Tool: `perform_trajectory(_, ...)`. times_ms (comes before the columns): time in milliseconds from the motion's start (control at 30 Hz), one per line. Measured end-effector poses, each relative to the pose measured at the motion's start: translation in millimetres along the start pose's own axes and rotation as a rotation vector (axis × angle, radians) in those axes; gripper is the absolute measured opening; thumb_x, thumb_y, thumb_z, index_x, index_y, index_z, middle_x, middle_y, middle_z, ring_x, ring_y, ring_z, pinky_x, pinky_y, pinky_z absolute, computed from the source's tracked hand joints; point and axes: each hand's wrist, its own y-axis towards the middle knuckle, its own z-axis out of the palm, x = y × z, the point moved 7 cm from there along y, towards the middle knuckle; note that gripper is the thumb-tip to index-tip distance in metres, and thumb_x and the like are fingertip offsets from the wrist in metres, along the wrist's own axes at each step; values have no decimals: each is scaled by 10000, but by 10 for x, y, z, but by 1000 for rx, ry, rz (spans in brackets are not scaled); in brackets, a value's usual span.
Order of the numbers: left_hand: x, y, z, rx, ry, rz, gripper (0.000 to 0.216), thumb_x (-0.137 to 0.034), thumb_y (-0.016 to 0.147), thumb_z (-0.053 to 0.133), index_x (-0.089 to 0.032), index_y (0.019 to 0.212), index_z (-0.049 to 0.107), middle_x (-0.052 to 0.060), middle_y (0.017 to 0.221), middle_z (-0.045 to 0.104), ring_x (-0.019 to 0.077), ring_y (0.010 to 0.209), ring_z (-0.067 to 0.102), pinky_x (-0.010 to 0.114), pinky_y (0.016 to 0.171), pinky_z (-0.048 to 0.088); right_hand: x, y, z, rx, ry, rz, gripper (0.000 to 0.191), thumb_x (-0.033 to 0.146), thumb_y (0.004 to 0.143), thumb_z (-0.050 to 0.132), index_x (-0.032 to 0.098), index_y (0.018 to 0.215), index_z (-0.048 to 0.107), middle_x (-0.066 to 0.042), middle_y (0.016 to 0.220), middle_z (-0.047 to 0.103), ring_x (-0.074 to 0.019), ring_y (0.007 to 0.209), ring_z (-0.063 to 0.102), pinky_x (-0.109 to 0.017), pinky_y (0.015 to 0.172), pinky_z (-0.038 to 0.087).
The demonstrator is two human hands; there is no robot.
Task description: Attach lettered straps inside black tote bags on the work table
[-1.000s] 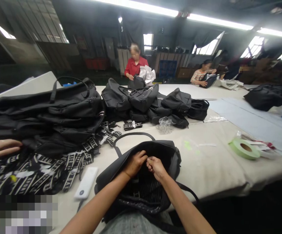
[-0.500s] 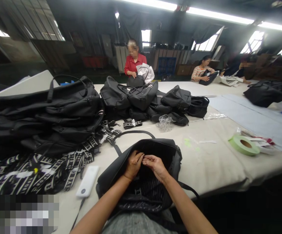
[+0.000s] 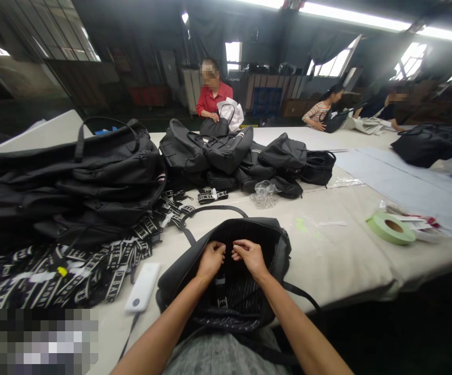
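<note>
A black bag stands at the table edge in front of me, its mouth open towards me. Its dark lining carries pale print, and a lettered strip shows inside. Both hands are in the bag's mouth, a small gap apart. My left hand has its thumb and fingertips pinched together near the left inner wall. Facing it, my right hand also pinches with thumb and forefinger. Whatever lies between the fingertips is too small to make out. One handle of the bag arches up behind the opening.
Black bags are heaped at left, with more bags across the middle. Lettered straps lie in bundles beside a white power bank. Green tape and a crumpled clear bag are rightward. Co-workers handle bags opposite.
My hands were together at the fingertips and have drawn apart, the left going left and the right slightly right. The bag has stayed nearly in place.
</note>
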Motion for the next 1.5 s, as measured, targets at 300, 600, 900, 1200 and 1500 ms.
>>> perform_trajectory(300, -56, 120, -75, 49, -178, -80, 74, -176, 729, 618, -112, 693, 623, -3, 563, 581, 97, 468, 512, 202, 452, 398, -35, 56, 70, 25, 31, 15, 461, 489, 535, 833, 101, 740, 690, -78, 651, 692, -188, 578, 677, -284, 588, 590)
perform_trajectory(600, 31, 64, -56, 47, -270, -94, 137, -230, 723, 707, -107, 742, 651, 9, 606, 620, 100, 508, 549, 209, 493, 437, -81, 87, 134, 29, -99, 20, 321, 410, 590, 766, 122, 686, 662, -59, 585, 666, -202, 549, 667, -274, 526, 557)
perform_trajectory(900, 118, 5, -12, -30, -289, -78, 35, -141, 728, 656, -112, 717, 640, 6, 580, 612, 96, 458, 550, 201, 467, 445, 43, 37, 140, 60, -481, -138, 267, 400, 741, 580, 158, 745, 693, -50, 656, 673, -191, 562, 640, -271, 528, 488)
perform_trajectory(1200, 104, -48, 28, -43, -168, 39, 84, -94, 751, 610, -125, 777, 684, 11, 639, 639, 110, 476, 553, 215, 459, 448, 283, -65, 229, 40, -815, -466, 270, 329, 814, 482, 186, 710, 686, -69, 736, 668, -214, 694, 619, -339, 704, 452)
perform_trajectory(1500, -61, -265, -76, -72, 6, 325, 145, -183, 801, 619, -221, 722, 735, 73, 730, 650, 217, 749, 598, 363, 852, 480, -90, 68, 209, 53, -261, 23, 190, 334, 625, 654, 146, 639, 678, -70, 578, 654, -197, 522, 615, -298, 524, 502)
